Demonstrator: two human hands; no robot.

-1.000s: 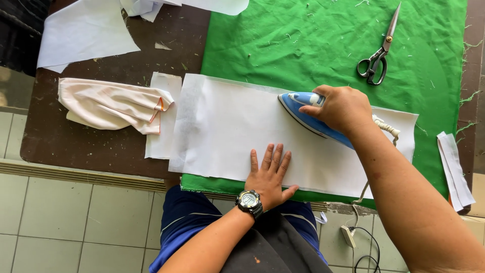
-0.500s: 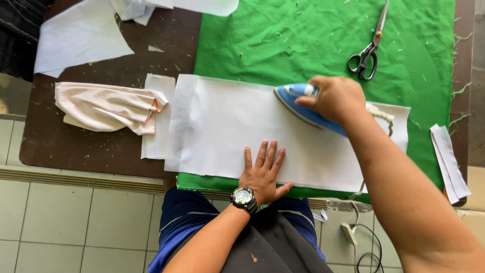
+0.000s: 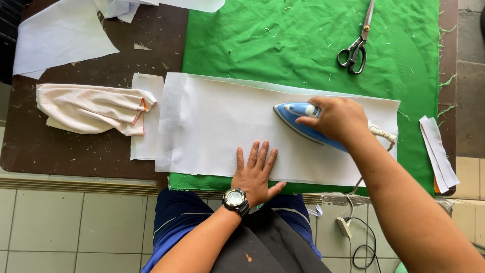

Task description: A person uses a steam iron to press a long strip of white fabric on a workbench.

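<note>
Desk (image 3: pixel 86 151): dark brown top, flecked with lint and thread ends; carries everything below.
Green cloth (image 3: pixel 303 45): spread flat over the right part of the desk, apparently as a pressing pad under the work.
White sheet (image 3: pixel 212 126): long rectangle lying flat on the green cloth, its left end overhanging onto bare desk and overlapping a smaller white piece (image 3: pixel 146 86). Flat placement suits pressing.
Loose white fabric (image 3: pixel 60 35): pushed to the far left corner, out of the working area.
Pink folded cloth (image 3: pixel 91 108): left of the sheet, touching the smaller white piece, set aside.
Iron (image 3: pixel 298 119): blue, sole down on the right half of the white sheet, nose pointing left; cord trails off the desk's near edge.
Right hand (image 3: pixel 336 119): fingers wrapped closed around the iron's handle, covering most of it.
Left hand (image 3: pixel 257 172): fingers spread flat, holding nothing, palm pressing the sheet's near edge, likely to stop it sliding; wristwatch (image 3: pixel 235 199) on wrist.
Scissors (image 3: pixel 356 43): on the green cloth, well apart from both hands.
White strips (image 3: pixel 437 151): stacked at the right edge.
</note>
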